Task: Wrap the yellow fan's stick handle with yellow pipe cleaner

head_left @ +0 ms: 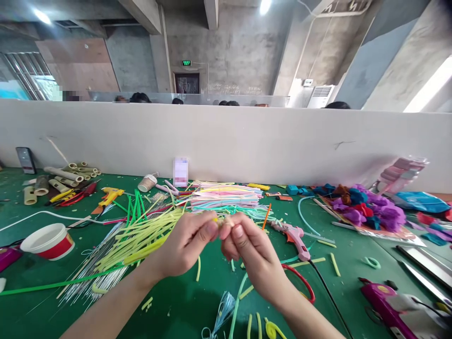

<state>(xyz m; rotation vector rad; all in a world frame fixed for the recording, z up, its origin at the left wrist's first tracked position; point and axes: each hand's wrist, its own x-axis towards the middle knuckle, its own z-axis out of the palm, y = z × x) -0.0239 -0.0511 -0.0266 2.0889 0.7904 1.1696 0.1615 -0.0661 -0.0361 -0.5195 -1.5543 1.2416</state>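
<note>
My left hand (185, 245) and my right hand (249, 252) meet above the green table (190, 306), fingertips pinched together. Between them sits a small yellowish piece (219, 221), too small to name surely; it looks like a bit of a thin stick. Both hands are closed in a pinch on it. Just behind and left of my left hand lies a heap of yellow-green sticks (141, 238). Behind the hands is a stack of pastel sticks (226, 195). A pink glue gun (294, 238) lies right of my right hand.
A red and white cup (49, 241) stands at the left. A yellow glue gun (110, 194), cardboard tubes (67, 176) and a phone (25, 160) are at the back left. Purple and blue paper flowers (367, 209) lie at the right. A white partition (247, 141) runs behind.
</note>
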